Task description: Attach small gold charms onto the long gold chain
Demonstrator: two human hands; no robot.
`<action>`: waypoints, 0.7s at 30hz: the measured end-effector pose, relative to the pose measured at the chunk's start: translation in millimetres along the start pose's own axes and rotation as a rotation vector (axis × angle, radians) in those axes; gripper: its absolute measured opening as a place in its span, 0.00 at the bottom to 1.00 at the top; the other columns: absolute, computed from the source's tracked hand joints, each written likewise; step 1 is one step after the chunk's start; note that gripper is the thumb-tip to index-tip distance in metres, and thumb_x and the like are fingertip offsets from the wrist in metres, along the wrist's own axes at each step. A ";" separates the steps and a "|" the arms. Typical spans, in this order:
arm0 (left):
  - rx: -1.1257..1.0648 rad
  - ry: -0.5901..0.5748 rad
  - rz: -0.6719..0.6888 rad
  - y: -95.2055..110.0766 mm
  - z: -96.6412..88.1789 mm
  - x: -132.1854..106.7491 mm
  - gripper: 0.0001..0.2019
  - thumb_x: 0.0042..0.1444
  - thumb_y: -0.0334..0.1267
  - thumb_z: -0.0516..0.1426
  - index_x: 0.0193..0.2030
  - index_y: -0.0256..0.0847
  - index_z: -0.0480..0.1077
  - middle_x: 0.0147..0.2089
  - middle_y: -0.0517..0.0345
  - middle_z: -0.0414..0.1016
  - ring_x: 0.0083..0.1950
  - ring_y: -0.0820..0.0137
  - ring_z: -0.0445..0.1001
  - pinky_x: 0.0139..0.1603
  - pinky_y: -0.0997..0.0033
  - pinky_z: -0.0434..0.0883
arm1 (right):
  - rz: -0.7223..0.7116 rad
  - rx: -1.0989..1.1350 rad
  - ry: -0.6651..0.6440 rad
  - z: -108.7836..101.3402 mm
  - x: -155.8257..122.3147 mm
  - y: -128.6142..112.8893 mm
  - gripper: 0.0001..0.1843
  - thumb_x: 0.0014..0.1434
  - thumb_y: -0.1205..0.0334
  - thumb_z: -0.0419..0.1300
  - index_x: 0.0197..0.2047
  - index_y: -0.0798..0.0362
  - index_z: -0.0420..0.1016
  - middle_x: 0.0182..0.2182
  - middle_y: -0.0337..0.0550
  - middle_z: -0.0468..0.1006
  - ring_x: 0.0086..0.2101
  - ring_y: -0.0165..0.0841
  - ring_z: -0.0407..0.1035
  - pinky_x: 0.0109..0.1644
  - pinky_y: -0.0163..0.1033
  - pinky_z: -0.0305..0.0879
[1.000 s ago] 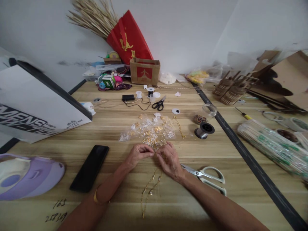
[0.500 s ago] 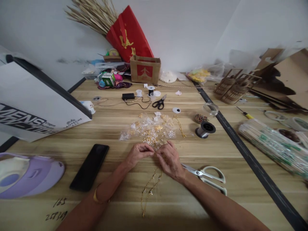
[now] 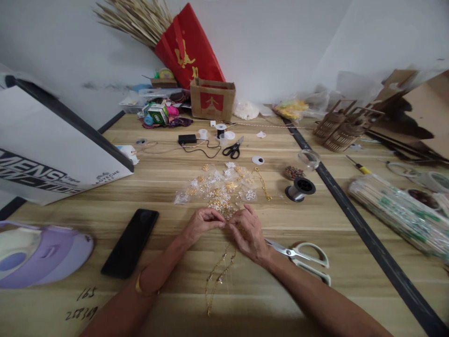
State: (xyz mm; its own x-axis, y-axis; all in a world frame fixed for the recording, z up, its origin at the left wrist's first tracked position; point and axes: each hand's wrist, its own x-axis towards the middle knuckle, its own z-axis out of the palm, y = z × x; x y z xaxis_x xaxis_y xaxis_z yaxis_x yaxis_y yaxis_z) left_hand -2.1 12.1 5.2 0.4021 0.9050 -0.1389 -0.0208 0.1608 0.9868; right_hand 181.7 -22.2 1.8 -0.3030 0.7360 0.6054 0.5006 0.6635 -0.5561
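My left hand (image 3: pixel 204 224) is closed in a pinch at the near edge of a heap of small gold and clear beads (image 3: pixel 220 199). Fingertip to fingertip with it, my right hand (image 3: pixel 248 234) is also closed, its fingers curled. Whatever sits between the fingertips is too small to make out. From beneath the right hand a gold chain with small charms (image 3: pixel 220 279) runs down in a loop on the wooden table (image 3: pixel 182 299). Small plastic bags (image 3: pixel 182 196) lie among the beads. White-handled scissors (image 3: pixel 298 255) rest beside my right wrist.
A black phone (image 3: pixel 130 243) lies left of my left forearm, near a purple visor (image 3: pixel 52 255). Beyond the beads are black scissors (image 3: pixel 233 149) and a short gold chain (image 3: pixel 263 184). A wire spool (image 3: pixel 300 189) stands to the right; a white box (image 3: pixel 59 145) leans in at the left.
Both hands hold nearly the same pose and place. The view has shifted very slightly; nothing on the table has visibly moved.
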 end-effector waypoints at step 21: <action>-0.056 -0.022 -0.009 -4.6 -3.3 1.0 0.08 0.40 0.35 0.67 0.28 0.34 0.76 0.27 0.56 0.79 0.29 0.72 0.75 0.34 0.75 0.71 | 0.006 -0.018 -0.046 0.0 -0.3 -0.3 0.04 0.59 0.67 0.55 0.38 0.50 0.68 0.31 0.40 0.74 0.35 0.33 0.68 0.59 0.53 0.53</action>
State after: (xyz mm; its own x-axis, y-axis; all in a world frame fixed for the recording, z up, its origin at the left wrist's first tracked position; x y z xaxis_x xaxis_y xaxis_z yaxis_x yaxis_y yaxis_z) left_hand -4.7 13.6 0.3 0.4225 0.8946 -0.1454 -0.0680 0.1912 0.9792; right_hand 181.7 -22.6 1.8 -0.3364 0.7459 0.5749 0.5174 0.6565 -0.5490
